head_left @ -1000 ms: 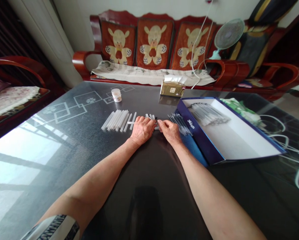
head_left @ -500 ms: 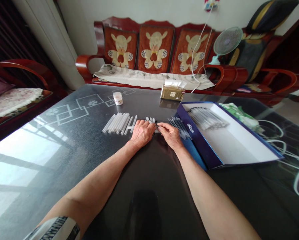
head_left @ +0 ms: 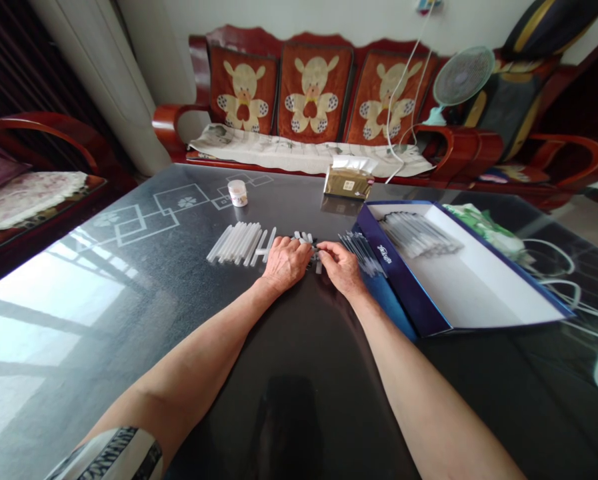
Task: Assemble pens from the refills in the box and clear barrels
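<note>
My left hand (head_left: 285,260) is closed, knuckles up. A translucent white tube (head_left: 261,252) sticks out sideways from under its left side. Just to the right, my right hand (head_left: 341,267) pinches with thumb and forefinger at something small and dark that I cannot make out. The fingertips of both hands nearly meet. Short whitish pieces (head_left: 303,237) lie right behind them, partly hidden. A row of translucent white tubes (head_left: 236,242) lies left of my left hand. Beyond my right hand is a bunch of thin, dark-tipped clear sticks (head_left: 363,253).
An open blue box (head_left: 499,303) with a white inside stands at the right, holding many thin sticks (head_left: 421,233). Behind it are a green-white plastic bag (head_left: 483,230) and white cables (head_left: 561,283). A small white tub (head_left: 237,193) and a tissue box (head_left: 347,182) stand at the back of the dark table (head_left: 179,320).
The view has shifted slightly. Both hands keep nearly the same place and grip; a light piece now shows below the right fingertips.
</note>
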`<state>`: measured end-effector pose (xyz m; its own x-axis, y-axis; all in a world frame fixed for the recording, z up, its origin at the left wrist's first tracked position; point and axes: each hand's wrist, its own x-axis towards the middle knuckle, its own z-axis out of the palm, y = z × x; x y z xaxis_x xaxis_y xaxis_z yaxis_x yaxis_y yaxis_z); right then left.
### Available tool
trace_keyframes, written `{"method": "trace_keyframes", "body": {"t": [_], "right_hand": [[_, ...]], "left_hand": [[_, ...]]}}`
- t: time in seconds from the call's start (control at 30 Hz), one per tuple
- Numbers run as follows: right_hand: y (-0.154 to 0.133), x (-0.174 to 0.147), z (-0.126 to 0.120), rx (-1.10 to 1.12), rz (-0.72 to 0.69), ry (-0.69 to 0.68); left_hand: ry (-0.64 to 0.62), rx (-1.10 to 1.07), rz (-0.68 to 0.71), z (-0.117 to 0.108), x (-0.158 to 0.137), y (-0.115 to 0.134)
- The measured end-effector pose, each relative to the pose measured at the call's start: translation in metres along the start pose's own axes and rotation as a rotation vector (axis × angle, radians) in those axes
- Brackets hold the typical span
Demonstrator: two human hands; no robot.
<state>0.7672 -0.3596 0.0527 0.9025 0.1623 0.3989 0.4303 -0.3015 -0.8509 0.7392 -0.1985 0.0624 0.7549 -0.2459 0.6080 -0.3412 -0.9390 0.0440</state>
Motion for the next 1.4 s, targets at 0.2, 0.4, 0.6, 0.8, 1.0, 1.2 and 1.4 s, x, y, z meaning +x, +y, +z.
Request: {"method": "trace_keyframes", "body": {"t": [0.2,0.4,0.6,0.8,1.0,1.2,1.4], "right_hand": [[-0.0065,0.0001,-0.0003,-0.066,0.059,0.082],[-0.0014,-0.0001,0.0,-0.024,-0.003,0.023],[-0.0043,0.0,0.0001,0.003,0.029,0.071],[-0.0032,0.0012,0.0001,-0.097,-0.053,0.061],[-0.0019,0.0006,0.0002,0.0,-0.017,0.015],[-0.0029,0.0027,0.0002,-0.106,-0.029,0.085],[-0.0018,0.002,0.0003,-0.059,-0.076,0.018]], "left_hand": [[-0.012,0.0,0.003,-0.0005,0.0001,0.0001],[-0.003,0.019,0.013,0.0001,0.0004,0.0001],[0.009,0.033,0.015,-0.0005,0.0002,-0.0001],[-0.002,0.001,0.009,-0.001,0.0007,-0.0002],[-0.014,-0.005,-0.005,-0.0004,0.0005,-0.0005],[-0.046,0.041,-0.003,-0.0017,0.0005,0.0001],[-0.043,0.051,-0.001,-0.0016,0.0007,-0.0003]]}}
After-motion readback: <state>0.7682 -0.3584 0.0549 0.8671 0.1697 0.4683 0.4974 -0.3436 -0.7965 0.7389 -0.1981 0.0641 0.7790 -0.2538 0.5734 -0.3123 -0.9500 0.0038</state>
